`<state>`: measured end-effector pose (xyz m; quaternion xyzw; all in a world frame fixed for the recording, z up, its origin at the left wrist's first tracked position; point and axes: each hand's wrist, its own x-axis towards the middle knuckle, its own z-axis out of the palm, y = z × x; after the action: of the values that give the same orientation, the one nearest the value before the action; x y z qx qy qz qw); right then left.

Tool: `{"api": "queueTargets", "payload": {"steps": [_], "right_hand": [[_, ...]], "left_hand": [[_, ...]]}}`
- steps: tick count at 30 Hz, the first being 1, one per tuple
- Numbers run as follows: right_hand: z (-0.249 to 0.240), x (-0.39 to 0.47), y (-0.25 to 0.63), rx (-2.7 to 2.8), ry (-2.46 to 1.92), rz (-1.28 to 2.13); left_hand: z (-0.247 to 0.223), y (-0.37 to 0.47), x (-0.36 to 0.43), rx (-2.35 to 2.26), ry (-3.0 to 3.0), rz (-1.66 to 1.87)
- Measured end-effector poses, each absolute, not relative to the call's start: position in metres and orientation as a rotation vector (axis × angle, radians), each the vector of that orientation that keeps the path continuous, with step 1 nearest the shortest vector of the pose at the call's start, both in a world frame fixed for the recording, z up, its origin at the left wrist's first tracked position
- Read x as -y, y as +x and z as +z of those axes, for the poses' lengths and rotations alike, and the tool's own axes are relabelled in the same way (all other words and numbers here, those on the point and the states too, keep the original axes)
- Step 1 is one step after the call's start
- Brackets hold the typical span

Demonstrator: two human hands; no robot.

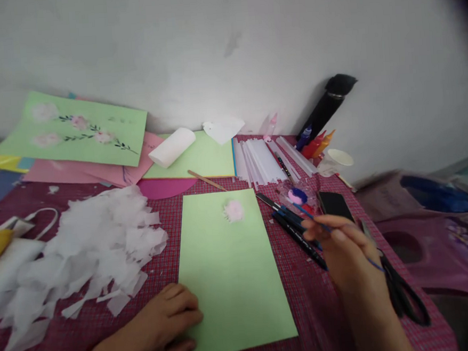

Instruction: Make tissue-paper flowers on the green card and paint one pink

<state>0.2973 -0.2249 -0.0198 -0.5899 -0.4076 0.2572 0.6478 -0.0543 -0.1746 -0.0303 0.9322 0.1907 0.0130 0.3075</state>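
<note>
A green sheet (233, 282) lies on the table in the middle, with one small pale pink flower (234, 210) near its top. My left hand (164, 325) rests over the sheet's lower left edge, fingers loosely bent and holding nothing. On the right, my right hand (342, 237) is closed on a thin blue brush (305, 211), whose tip points up and left toward a clear plastic palette holding blue, pink and red paint (297, 195). The hand is raised beside several dark pens (298, 239), clear of the green sheet.
White paper pieces (98, 244) are heaped at left. A green card with painted flowers (105, 120) leans at back left. Behind the sheet lie a white roll (173, 147), a wooden stick (207, 180) and glue sticks (259, 160). Black scissors (406, 292) and a phone (335, 206) are at right.
</note>
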Motion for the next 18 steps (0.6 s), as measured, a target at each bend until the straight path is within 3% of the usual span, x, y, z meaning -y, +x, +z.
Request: {"api": "queueTargets", "payload": {"steps": [8,18], "right_hand": [[-0.05,0.28,0.286,1.126,-1.575,0.451],[-0.059,0.294,0.277,1.151,-1.35,0.57]], "left_hand": [[-0.047,-0.031,0.204,-0.66,2.608,0.07],[-0.053,-0.003,0.252,-0.971,2.719,0.31]]}}
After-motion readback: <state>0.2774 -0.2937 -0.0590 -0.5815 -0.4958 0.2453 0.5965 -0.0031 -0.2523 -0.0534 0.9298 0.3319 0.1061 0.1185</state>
